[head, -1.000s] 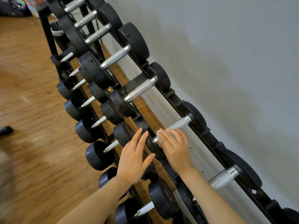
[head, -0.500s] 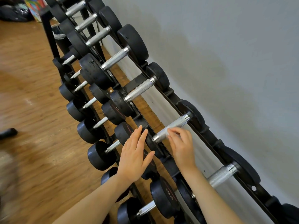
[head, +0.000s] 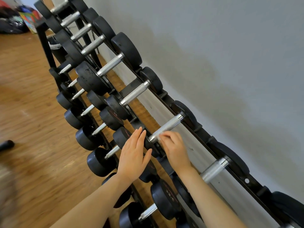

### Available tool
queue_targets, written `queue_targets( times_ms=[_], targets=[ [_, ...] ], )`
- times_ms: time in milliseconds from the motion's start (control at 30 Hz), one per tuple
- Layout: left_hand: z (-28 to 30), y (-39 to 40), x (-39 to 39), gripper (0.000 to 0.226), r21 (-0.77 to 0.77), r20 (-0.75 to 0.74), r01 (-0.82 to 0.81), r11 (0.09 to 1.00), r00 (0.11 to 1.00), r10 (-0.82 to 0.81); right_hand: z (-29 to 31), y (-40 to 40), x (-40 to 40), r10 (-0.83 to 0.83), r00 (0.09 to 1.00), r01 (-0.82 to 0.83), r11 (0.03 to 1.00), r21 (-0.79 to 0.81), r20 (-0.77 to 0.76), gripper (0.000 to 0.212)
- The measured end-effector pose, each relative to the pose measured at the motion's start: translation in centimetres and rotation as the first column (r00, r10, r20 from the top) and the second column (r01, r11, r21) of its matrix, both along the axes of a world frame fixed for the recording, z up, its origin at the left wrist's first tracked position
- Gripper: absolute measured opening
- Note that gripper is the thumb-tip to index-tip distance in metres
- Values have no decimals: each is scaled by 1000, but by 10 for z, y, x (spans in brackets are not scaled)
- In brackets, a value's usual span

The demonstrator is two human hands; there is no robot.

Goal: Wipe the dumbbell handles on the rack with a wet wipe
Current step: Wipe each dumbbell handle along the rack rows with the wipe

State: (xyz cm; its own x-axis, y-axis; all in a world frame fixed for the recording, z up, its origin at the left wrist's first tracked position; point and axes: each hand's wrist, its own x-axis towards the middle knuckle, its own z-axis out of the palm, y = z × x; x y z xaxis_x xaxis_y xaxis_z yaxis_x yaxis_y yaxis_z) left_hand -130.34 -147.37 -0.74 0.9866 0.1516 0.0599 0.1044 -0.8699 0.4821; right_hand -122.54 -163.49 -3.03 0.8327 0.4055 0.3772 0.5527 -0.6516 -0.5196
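Observation:
A black multi-tier rack (head: 256,186) of black dumbbells runs along the wall. My right hand (head: 173,147) pinches a white wet wipe (head: 158,134) with curled fingers against the lower end of a knurled silver handle (head: 169,125) on the top tier. The wipe is blurred and mostly hidden under the fingers. My left hand (head: 133,155) lies flat with straight fingers on the front of the rack, its fingertips on a black dumbbell head (head: 120,137). More silver handles show farther along (head: 134,92) and nearer to me (head: 213,170).
A grey wall (head: 222,63) stands right behind the rack. Wooden floor (head: 24,112) stretches to the left, with a small dark object (head: 6,144) lying on it. Bags and a colourful box (head: 28,18) sit at the far end.
My right hand slid with the wipe a little up the handle from its lower end, uncovering the end collar. My left hand stayed where it was.

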Motion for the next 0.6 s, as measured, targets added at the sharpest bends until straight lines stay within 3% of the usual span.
queue_targets(
  times_ms=[33,200,333,600],
  targets=[
    [2,-2,-1,65,1,-3,-11,1000,1000,11,4,-6,-1,4,998,3,995,103,-70,18],
    [16,-13,-9,60,-26,-8,-23,999,1000,23,33,-38,-28,-258,951,281,950,133,-168,19],
    [28,-31,-20,57,-31,22,65,997,998,-65,51,-66,-65,-379,922,386,916,113,-76,25],
    [36,-92,-56,57,-159,65,210,965,977,-202,60,-106,-126,-588,795,606,765,217,-147,27]
  ],
)
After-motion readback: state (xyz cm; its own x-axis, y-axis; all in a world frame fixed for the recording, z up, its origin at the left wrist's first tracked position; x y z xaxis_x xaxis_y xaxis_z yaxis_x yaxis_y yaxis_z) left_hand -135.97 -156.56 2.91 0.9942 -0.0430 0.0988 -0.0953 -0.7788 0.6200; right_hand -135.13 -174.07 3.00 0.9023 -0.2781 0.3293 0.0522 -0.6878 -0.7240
